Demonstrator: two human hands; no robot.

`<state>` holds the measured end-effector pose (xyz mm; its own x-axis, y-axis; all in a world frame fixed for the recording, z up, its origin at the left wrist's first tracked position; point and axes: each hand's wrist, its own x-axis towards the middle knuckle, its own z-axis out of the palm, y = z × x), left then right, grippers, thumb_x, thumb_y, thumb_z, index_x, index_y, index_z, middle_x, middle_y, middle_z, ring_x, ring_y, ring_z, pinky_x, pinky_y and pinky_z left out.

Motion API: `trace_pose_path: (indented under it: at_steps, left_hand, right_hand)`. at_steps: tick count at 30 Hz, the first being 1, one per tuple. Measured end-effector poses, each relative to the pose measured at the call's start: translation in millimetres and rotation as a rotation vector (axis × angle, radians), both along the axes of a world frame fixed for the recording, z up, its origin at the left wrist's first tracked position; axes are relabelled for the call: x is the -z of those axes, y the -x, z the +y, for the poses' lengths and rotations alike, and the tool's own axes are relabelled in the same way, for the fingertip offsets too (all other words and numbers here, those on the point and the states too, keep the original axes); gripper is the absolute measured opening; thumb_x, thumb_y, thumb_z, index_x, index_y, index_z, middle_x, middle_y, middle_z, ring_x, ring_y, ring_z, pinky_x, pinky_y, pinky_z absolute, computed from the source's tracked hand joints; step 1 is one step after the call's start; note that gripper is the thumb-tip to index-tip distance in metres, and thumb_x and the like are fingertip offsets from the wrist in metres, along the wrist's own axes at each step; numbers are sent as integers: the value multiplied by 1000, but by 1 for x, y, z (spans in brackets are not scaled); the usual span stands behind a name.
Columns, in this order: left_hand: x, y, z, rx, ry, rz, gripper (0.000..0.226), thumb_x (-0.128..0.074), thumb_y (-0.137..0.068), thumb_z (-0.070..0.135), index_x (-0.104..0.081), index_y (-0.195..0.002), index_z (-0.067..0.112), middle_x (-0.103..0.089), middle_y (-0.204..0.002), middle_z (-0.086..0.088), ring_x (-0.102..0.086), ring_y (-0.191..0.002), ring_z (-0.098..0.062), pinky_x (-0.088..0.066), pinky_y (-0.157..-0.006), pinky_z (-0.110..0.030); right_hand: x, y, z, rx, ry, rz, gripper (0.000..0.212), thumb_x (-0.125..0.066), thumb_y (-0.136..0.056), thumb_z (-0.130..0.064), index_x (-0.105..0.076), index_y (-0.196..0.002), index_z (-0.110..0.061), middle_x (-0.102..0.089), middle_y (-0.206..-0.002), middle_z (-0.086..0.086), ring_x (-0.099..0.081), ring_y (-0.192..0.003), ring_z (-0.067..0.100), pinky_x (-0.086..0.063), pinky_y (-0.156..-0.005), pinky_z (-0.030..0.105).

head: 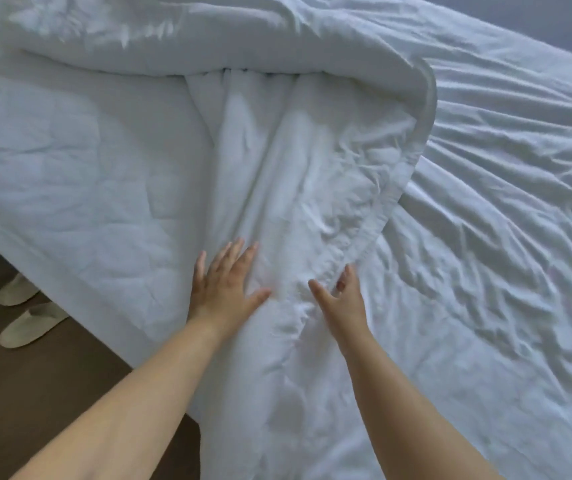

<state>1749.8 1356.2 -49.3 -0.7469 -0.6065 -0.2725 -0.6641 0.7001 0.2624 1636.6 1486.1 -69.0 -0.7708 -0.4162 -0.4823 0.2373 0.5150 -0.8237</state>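
observed: a white quilted duvet (132, 161) lies across the bed. its far part is folded back on itself in a thick roll, and a loose flap runs down toward the person. the flap's piped hem (412, 161) curves along its right side. the left hand (225, 285) rests flat on the flap, palm down, with fingers (237, 252) straight and spread wide and the thumb out to the right; it holds nothing. the right hand (343, 299) is just beside it, at the lower end of the hem, with the thumb splayed left and the forefinger straight against the hem. its other fingers are partly hidden by cloth, so it cannot be told whether they grip. right of the flap, a wrinkled white bed sheet (492, 258) is exposed in long creases. at left the duvet hangs over the bed's side above a dark brown floor (35, 393), where two pale slippers (31, 323) lie close together.
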Motion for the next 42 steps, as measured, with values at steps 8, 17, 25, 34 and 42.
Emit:
trace_pose_path:
  at_steps: [8, 17, 25, 34, 42]
  left_hand:
    - [37, 12, -29, 170, -107, -289, 111, 15, -41, 66, 9, -146, 30, 15, -155, 9, 14, -142, -8, 13, -112, -40]
    - [9, -25, -124, 222, -521, -29, 77, -14, -75, 60, -30, -142, 26, -34, -148, 6, -29, -136, -6, 1, -113, -29]
    - [-79, -30, -262, -112, -410, 477, 53, -53, -89, 39, -45, -135, 15, -55, -129, -3, -52, -119, -19, -35, -103, -29]
    - [-18, 21, -241, 137, 69, -62, 38, -51, -88, 31, -51, -123, 16, -57, -125, -9, -53, -114, -26, -30, -96, -29]
    - [-35, -3, -292, -213, -275, 273, 18, -63, -84, 23, -71, -90, 8, -69, -91, -17, -62, -88, -31, -42, -74, -30]
  right_hand:
    - [11, 33, -49, 241, 32, -166, 91, -69, -80, -15, -9, -148, -14, -26, -149, 8, -32, -134, 19, -29, -103, 21]
    - [-25, -5, -148, 300, -23, 263, 20, -54, -78, -5, -60, -97, -11, -59, -81, -2, -57, -83, 24, -45, -72, 30]
    - [-52, -128, -252, -174, -158, 545, 40, -43, -76, -2, -69, -105, -12, -66, -89, 14, -61, -87, 27, -37, -67, 23]
    - [-15, -186, -240, -386, -214, 502, 46, -46, -66, -39, -49, -110, -28, -69, -95, -14, -47, -90, 5, -41, -82, 14]
    - [-11, -135, -220, 143, -66, -65, 81, -63, -85, -25, -12, -147, -16, -19, -153, 0, -22, -140, 12, -21, -113, 24]
